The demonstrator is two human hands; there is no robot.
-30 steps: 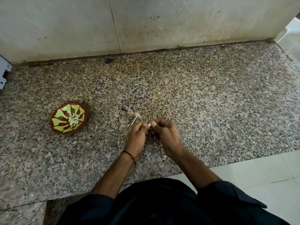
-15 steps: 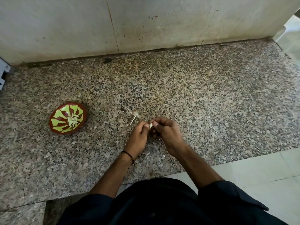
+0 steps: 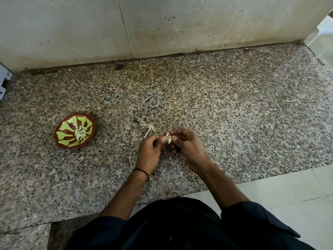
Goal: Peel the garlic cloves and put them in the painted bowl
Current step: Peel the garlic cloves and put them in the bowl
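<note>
A small garlic clove (image 3: 169, 139) with loose papery skin sits between my two hands above the granite counter. My right hand (image 3: 187, 147) pinches it with thumb and fingers. My left hand (image 3: 150, 152) pinches its left side at the fingertips. The painted bowl (image 3: 75, 131), red-brown with yellow-green stripes, stands on the counter to the left of my hands. Several peeled pale cloves (image 3: 81, 133) lie in its middle.
A thin garlic stem with a tufted root end (image 3: 149, 130) lies on the speckled granite counter (image 3: 234, 123) just beyond my left hand. A stained wall (image 3: 162, 24) closes the back. The counter's front edge meets pale floor tiles (image 3: 288, 204) at the lower right.
My hands have stayed in the same spot; the clove between my fingertips shows more of its pale flesh and a flap of skin stands up from it.
</note>
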